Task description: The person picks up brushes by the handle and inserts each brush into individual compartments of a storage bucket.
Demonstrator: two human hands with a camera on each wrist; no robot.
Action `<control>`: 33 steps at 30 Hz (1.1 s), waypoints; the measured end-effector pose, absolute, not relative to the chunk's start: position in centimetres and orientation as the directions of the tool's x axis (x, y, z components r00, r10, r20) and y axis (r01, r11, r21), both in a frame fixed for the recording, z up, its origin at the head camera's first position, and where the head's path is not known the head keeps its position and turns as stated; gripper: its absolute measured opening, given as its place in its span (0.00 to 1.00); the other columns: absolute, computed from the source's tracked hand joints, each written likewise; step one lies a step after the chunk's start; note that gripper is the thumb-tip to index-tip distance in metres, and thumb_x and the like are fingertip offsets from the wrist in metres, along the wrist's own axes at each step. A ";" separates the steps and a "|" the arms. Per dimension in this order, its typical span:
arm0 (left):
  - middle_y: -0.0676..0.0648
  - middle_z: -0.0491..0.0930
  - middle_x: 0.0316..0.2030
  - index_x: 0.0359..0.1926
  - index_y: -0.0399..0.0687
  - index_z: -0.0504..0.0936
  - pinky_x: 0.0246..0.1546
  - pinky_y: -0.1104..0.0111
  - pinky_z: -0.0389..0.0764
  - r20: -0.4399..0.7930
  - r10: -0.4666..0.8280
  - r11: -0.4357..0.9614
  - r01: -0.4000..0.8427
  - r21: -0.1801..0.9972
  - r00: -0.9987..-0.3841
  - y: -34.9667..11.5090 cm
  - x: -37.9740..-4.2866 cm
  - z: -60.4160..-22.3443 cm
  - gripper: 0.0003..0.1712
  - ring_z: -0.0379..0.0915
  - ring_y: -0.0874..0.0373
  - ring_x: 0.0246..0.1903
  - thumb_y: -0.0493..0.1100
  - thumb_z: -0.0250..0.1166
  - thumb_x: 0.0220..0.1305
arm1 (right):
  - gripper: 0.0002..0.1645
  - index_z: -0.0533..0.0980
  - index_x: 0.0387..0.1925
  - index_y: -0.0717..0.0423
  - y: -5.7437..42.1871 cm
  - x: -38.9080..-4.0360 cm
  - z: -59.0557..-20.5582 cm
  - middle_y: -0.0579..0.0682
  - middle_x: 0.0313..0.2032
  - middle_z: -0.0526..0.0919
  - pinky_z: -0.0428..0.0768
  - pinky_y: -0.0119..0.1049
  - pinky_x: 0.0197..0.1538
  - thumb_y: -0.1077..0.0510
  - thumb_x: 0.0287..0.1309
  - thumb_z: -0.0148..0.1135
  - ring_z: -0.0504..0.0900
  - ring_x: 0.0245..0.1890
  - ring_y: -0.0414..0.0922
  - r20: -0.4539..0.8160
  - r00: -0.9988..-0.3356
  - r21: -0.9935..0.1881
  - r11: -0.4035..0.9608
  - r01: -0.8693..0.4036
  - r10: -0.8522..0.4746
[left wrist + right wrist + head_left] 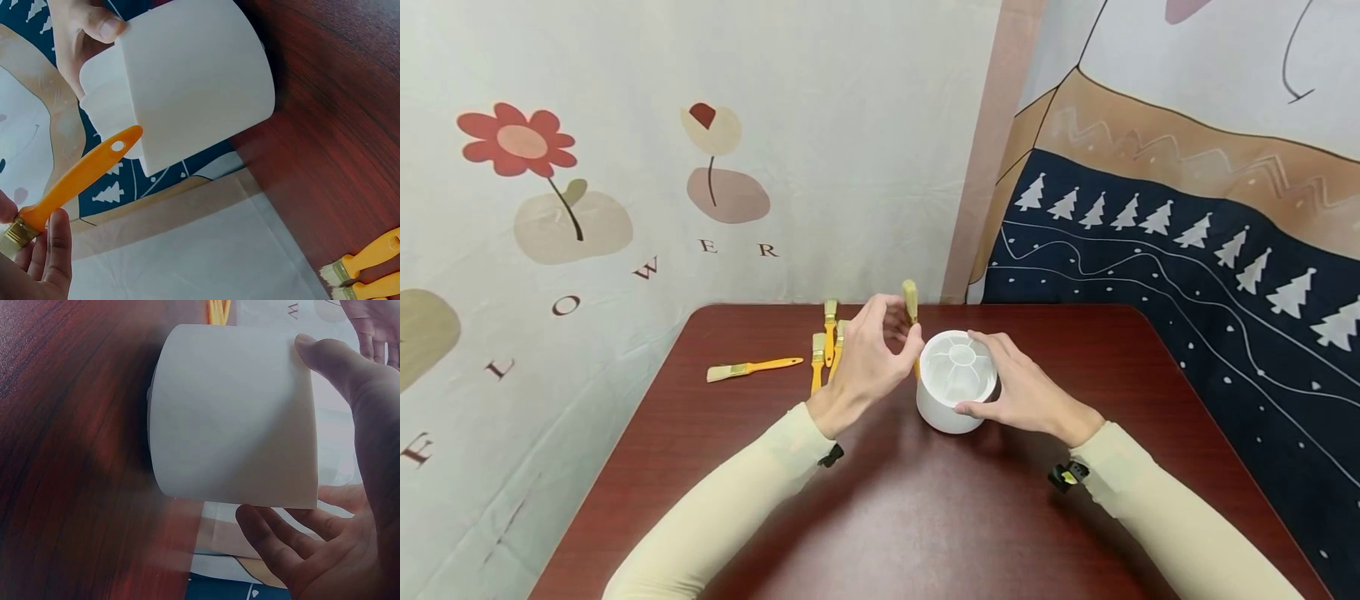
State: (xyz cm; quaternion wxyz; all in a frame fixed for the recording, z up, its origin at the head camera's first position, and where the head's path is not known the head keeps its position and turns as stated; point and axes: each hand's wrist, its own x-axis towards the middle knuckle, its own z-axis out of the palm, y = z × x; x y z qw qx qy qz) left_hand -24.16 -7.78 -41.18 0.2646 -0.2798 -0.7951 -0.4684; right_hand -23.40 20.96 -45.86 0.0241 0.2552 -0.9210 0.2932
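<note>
A paintbrush [911, 302] stands bristles up in my left hand [868, 346]. In the left wrist view, the fingers pinch it near the metal ferrule [22, 231], and its orange handle [87, 175] points toward a white round holder [200, 81]. The handle's end overlaps the holder's rim in that view. My right hand [1033, 392] grips the holder [943, 415] from the right, with thumb [334, 356] near the rim and fingers spread along the far side. Clear dividers [961, 354] fan out inside the holder, which sits upright on the table.
Several more paintbrushes with yellow-orange handles lie left of the holder, one [756, 367] crosswise and others in a group [830, 333] partly behind my left hand. The dark red table [917, 517] meets a flower-printed cloth [850, 167] at the back and a tree-patterned cloth [1150, 275] at right.
</note>
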 end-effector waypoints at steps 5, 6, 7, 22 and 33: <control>0.41 0.87 0.46 0.60 0.34 0.81 0.46 0.68 0.96 0.700 0.200 0.395 0.710 0.583 -0.686 -7.4 -24.0 -41.0 0.17 0.92 0.53 0.41 0.35 0.72 0.75 | 0.73 0.60 0.91 0.51 21.0 -23.5 -45.9 0.55 0.75 0.76 0.90 0.62 0.71 0.30 0.57 0.90 0.83 0.70 0.54 0.206 -0.863 -0.524 0.693 -0.495 -0.461; 0.41 0.87 0.46 0.60 0.34 0.81 0.47 0.68 0.96 0.702 0.201 0.396 0.712 0.580 -0.683 -7.3 -24.0 -41.0 0.17 0.92 0.53 0.41 0.35 0.72 0.75 | 0.73 0.60 0.91 0.51 21.0 -23.5 -45.9 0.55 0.75 0.76 0.90 0.62 0.71 0.30 0.57 0.90 0.83 0.70 0.54 0.208 -0.862 -0.522 0.693 -0.498 -0.462; 0.41 0.88 0.46 0.60 0.34 0.81 0.47 0.68 0.96 0.704 0.202 0.396 0.714 0.577 -0.681 -7.3 -24.1 -41.1 0.17 0.92 0.53 0.41 0.35 0.72 0.75 | 0.73 0.60 0.91 0.51 21.0 -23.5 -45.9 0.56 0.75 0.76 0.90 0.62 0.71 0.30 0.57 0.90 0.83 0.69 0.55 0.210 -0.861 -0.520 0.693 -0.500 -0.463; 0.41 0.89 0.45 0.59 0.36 0.81 0.45 0.71 0.95 0.597 0.252 0.412 0.643 0.646 -0.761 -6.8 -23.8 -42.3 0.17 0.92 0.54 0.40 0.35 0.73 0.75 | 0.73 0.61 0.91 0.53 20.9 -23.4 -45.9 0.56 0.75 0.77 0.89 0.60 0.72 0.29 0.57 0.90 0.84 0.69 0.54 0.215 -0.856 -0.516 0.690 -0.508 -0.470; 0.42 0.90 0.46 0.60 0.39 0.82 0.47 0.68 0.95 0.485 0.267 0.445 0.553 0.704 -0.833 -6.5 -23.5 -43.4 0.16 0.91 0.54 0.42 0.38 0.73 0.76 | 0.73 0.61 0.91 0.54 20.8 -23.4 -45.9 0.57 0.74 0.77 0.89 0.61 0.72 0.32 0.58 0.90 0.84 0.69 0.55 0.225 -0.853 -0.504 0.693 -0.515 -0.471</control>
